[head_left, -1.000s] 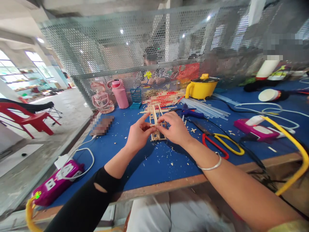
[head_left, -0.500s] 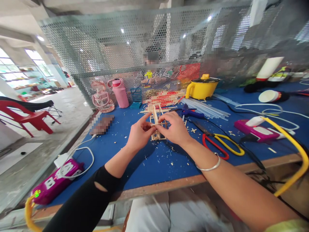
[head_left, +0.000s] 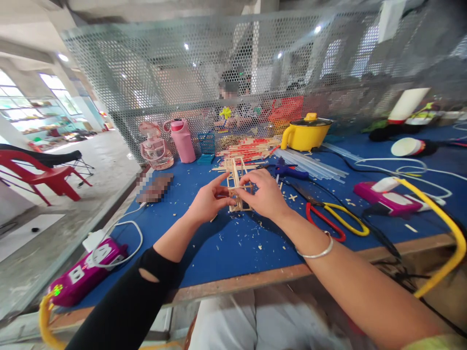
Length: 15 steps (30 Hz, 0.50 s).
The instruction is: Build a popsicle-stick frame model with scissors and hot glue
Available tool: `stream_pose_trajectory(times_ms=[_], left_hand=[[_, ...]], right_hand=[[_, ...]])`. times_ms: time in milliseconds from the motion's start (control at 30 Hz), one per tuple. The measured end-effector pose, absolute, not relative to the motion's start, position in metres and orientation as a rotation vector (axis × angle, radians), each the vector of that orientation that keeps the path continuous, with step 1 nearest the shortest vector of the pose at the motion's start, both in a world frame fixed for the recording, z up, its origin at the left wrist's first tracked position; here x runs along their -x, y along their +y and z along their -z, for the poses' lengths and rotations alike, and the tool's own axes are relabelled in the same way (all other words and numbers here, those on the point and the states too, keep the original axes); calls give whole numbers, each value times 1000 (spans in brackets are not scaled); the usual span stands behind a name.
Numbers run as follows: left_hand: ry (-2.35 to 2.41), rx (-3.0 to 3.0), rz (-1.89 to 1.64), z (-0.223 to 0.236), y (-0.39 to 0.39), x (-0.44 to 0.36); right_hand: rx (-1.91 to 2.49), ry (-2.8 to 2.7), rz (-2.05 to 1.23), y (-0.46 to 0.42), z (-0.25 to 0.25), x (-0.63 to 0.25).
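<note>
Wooden frame [head_left: 236,203] — partly hidden, right hand [head_left: 264,193] covering its side

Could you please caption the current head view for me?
Left hand and right hand at a stick frame on a blue table.

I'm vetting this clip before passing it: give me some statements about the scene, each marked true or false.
1. The scissors have one red and one yellow handle. True.
2. The scissors lie on the left hand's side. False: they lie on the right hand's side.
3. The pot stands right of the pink bottles. True.
4. The pot has no lid. False: a lid is on it.
5. The right hand's fingers are at the stick frame. True.
6. A bracelet circles the left wrist. False: the bracelet is on the right wrist.
</note>
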<state>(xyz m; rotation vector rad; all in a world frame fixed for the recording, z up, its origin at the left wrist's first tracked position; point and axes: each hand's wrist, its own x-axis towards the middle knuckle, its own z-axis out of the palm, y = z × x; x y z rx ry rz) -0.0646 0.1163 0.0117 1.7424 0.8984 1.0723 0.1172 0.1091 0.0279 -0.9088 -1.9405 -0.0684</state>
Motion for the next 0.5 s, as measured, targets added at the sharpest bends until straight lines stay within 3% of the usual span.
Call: stream_pose_trajectory(times_ms=[200, 400, 500], left_hand=[[944, -1751, -877, -17, 126, 93], [1167, -1520, -1203, -19, 138, 107], [1243, -1477, -1304, -15, 143, 107]], right_hand=[[834, -1967, 9, 106, -31, -121], [824, -1655, -100, 105, -35, -136], [941, -1834, -190, 109, -34, -142]])
